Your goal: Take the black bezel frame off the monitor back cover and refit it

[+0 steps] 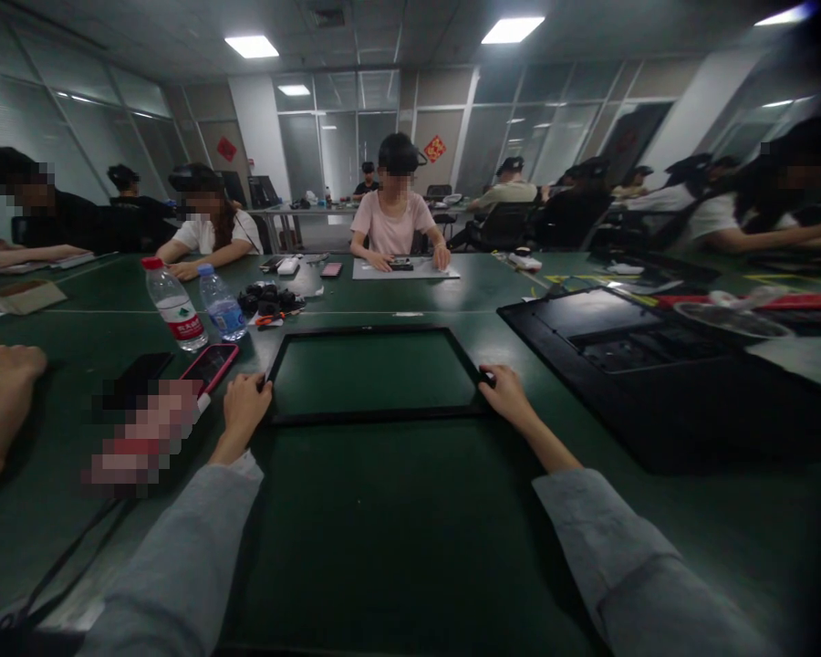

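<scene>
The left hand [246, 401] and right hand [506, 394] hold a thin black rectangular frame [383, 416] by opposite sides; a red-capped clear plastic bottle [176, 308] stands beyond the left hand.

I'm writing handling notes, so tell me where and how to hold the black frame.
Take the black frame probably by its short side bars, one hand from each side: it is wide with slim bars, so opposed holds should balance it. The left hand and right hand are there.
</scene>
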Demonstrator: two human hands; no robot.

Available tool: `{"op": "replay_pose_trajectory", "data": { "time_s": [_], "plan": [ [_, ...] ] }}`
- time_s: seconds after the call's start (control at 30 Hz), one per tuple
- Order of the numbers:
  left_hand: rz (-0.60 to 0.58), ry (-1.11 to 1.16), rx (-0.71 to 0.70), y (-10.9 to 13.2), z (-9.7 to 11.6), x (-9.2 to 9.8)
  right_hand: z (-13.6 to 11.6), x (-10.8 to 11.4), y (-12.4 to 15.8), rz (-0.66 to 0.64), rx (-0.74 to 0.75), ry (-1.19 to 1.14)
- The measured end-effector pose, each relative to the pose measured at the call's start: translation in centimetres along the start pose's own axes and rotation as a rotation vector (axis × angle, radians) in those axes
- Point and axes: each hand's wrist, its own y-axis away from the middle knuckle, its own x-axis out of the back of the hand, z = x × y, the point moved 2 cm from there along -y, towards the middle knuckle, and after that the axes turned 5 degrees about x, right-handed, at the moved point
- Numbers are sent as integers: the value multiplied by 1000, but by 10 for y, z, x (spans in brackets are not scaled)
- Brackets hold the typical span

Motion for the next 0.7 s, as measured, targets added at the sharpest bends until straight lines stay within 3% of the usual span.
{"op": "replay_pose_trajectory", "data": {
  "time_s": [0.2, 0.5, 0.7],
  "plan": [
    [-13, 10, 22, 3, 3, 2, 1, -5, 2, -3, 42, 102],
    [-58, 46, 55, 2, 3, 10, -5, -2, 9, 18, 76, 77],
    [-63, 94, -8, 2, 4, 19, -7, 0, 13, -15, 83, 30]
  ]
}}
